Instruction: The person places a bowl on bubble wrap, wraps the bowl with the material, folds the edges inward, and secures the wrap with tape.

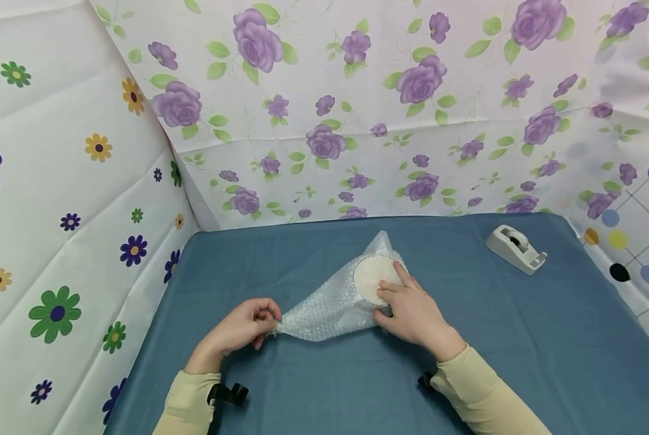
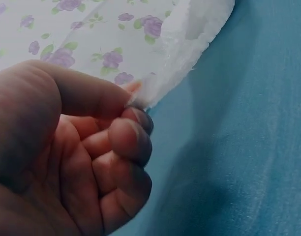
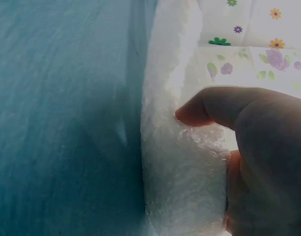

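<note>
A pale cream round thing [image 1: 371, 279], with a flat disc-like face, lies on a sheet of clear bubble wrap [image 1: 324, 305]. The wrap comes up around its sides, and its lower part is hidden. My left hand [image 1: 246, 326] pinches a corner of the wrap between thumb and fingertip, drawn out to the left. In the left wrist view the other fingers of this hand [image 2: 86, 142] are curled. My right hand [image 1: 414, 308] holds the round thing through the wrap, fingertips over its face and thumb on the near side. The right wrist view shows the thumb [image 3: 199, 110] pressing into the wrap.
A white tape dispenser [image 1: 516, 249] stands at the back right of the blue-covered table [image 1: 520, 338]. Flowered cloths [image 1: 324, 142] hang behind and at the sides. Dark camera straps [image 1: 228, 394] sit on both wrists.
</note>
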`<action>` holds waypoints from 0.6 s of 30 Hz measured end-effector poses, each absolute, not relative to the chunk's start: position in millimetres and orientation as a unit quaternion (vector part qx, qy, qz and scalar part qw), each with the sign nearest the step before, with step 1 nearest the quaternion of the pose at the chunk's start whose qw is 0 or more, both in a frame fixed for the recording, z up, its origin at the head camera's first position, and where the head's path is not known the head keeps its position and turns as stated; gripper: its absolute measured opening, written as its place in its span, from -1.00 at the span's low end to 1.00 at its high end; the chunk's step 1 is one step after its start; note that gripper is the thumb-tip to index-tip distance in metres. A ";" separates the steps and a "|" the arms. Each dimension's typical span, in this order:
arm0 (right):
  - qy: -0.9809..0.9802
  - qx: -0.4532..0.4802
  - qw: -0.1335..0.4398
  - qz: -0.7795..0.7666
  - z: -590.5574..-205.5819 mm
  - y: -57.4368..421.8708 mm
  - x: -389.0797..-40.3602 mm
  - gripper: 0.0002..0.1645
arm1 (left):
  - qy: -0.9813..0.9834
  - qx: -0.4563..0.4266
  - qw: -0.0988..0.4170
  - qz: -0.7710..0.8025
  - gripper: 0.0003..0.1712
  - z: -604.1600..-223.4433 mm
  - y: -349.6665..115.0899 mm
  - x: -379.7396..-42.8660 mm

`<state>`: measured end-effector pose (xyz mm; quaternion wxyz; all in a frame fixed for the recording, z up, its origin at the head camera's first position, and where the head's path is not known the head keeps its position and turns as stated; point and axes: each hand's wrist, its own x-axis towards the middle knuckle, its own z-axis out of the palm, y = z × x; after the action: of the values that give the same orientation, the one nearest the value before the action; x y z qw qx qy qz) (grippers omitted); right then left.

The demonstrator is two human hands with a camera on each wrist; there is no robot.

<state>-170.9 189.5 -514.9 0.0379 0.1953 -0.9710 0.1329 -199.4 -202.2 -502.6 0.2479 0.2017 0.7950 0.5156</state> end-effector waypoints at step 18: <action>-0.970 0.190 0.008 0.150 -509.7 190.0 -170.3 -0.35 | 0.728 0.255 0.106 0.627 -0.83 -484.7 -176.8 -211.2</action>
<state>-170.3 190.0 -509.7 0.0079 0.1898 -0.9702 0.1504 -211.2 -176.8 -484.7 0.1061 0.2551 0.7280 0.6275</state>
